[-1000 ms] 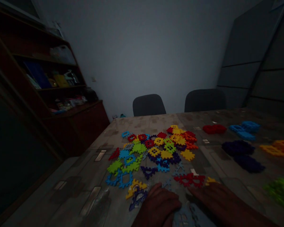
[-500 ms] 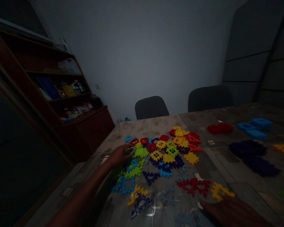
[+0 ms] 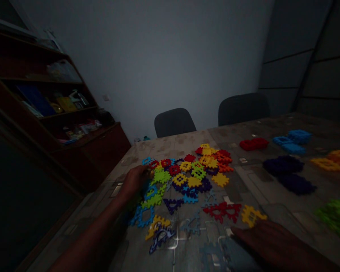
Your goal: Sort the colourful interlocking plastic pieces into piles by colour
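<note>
Plastic blocks (image 3: 187,173) lie in one heap, five sorted piles (image 3: 283,165) beside — left grip (image 3: 134,181) unclear, right grip (image 3: 272,241) open.

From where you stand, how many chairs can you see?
2: a chair and a second chair, side by side beyond the far edge of the table. Others may be out of view.

Through this feed I count two hands, the left hand (image 3: 134,183) and the right hand (image 3: 272,241). Beyond the tabletop (image 3: 170,147) are two dark chairs (image 3: 174,122) (image 3: 243,109), and to its left one wooden shelf cabinet (image 3: 87,158). On the tabletop I count one mixed pile of interlocking plastic pieces (image 3: 187,173) and five single-colour heaps: one red heap (image 3: 253,143), one blue heap (image 3: 293,139), one purple heap (image 3: 283,165), one yellow heap (image 3: 327,163), one green heap (image 3: 337,215).
</note>
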`<state>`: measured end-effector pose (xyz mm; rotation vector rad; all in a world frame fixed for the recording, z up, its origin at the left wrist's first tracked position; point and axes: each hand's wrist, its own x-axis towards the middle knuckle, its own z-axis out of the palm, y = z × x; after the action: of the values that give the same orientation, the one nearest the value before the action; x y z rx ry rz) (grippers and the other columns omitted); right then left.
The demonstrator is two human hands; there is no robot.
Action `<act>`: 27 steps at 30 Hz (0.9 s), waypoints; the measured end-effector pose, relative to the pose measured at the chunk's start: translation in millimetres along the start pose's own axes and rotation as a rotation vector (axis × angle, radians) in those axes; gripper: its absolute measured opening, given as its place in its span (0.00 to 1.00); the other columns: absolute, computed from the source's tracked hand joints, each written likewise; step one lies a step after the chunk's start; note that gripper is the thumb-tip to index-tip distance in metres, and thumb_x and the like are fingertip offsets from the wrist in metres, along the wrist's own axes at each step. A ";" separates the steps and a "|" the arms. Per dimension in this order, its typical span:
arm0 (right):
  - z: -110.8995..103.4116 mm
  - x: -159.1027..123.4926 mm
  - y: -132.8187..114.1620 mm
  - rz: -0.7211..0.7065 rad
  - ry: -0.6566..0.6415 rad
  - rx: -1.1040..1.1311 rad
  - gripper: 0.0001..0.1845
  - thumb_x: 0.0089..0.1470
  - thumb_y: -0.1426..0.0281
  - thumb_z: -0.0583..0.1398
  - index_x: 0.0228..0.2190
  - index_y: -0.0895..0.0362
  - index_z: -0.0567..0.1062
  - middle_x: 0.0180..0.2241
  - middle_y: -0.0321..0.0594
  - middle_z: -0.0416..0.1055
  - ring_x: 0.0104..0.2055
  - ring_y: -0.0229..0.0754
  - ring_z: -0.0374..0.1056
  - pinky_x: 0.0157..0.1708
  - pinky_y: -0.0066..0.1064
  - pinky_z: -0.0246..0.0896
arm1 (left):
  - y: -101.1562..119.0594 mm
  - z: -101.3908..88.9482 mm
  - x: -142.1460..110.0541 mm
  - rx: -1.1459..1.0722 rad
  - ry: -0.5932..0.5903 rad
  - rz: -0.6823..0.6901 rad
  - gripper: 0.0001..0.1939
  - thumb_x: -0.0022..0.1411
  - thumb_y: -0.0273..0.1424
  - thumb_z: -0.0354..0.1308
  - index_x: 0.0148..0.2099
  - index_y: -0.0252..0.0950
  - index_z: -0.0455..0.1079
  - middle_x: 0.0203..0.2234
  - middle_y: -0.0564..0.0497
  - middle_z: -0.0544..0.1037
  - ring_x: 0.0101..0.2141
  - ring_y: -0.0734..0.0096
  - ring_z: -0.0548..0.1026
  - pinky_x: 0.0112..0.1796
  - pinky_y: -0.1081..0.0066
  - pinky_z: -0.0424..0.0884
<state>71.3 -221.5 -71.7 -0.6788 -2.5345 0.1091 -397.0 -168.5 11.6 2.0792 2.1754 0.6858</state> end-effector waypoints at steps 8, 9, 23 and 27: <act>-13.1 4.9 -3.5 0.001 -0.004 0.067 0.38 0.51 0.77 0.59 0.64 0.50 0.67 0.41 0.42 0.83 0.39 0.48 0.79 0.47 0.42 0.73 | 78.7 -9.5 -87.5 -0.217 0.180 0.410 0.10 0.73 0.37 0.59 0.45 0.43 0.81 0.37 0.50 0.87 0.39 0.63 0.83 0.44 0.66 0.78; -15.7 5.2 -1.4 -0.008 -0.015 0.076 0.40 0.50 0.78 0.60 0.65 0.50 0.67 0.43 0.42 0.83 0.41 0.49 0.79 0.47 0.42 0.74 | 91.7 -3.4 -101.8 -0.319 0.150 0.535 0.09 0.76 0.35 0.58 0.46 0.43 0.80 0.34 0.50 0.86 0.37 0.65 0.83 0.40 0.70 0.78; -35.8 4.8 12.5 -0.056 -0.037 0.145 0.44 0.60 0.68 0.66 0.72 0.34 0.60 0.56 0.33 0.81 0.50 0.51 0.81 0.51 0.40 0.77 | 111.2 36.2 -159.0 -0.475 -0.092 0.407 0.14 0.79 0.36 0.51 0.61 0.46 0.70 0.47 0.48 0.84 0.46 0.61 0.81 0.46 0.63 0.76; -35.3 0.3 13.6 -0.058 -0.047 0.103 0.44 0.61 0.65 0.65 0.72 0.33 0.57 0.60 0.33 0.79 0.54 0.52 0.79 0.51 0.40 0.77 | 123.1 60.1 -155.7 -0.302 -0.244 0.624 0.36 0.70 0.54 0.59 0.71 0.43 0.58 0.57 0.41 0.79 0.53 0.50 0.77 0.55 0.51 0.71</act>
<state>94.7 -211.4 -43.7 -0.5685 -2.5709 0.2364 -247.2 -302.2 -39.9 2.4992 1.2017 0.6905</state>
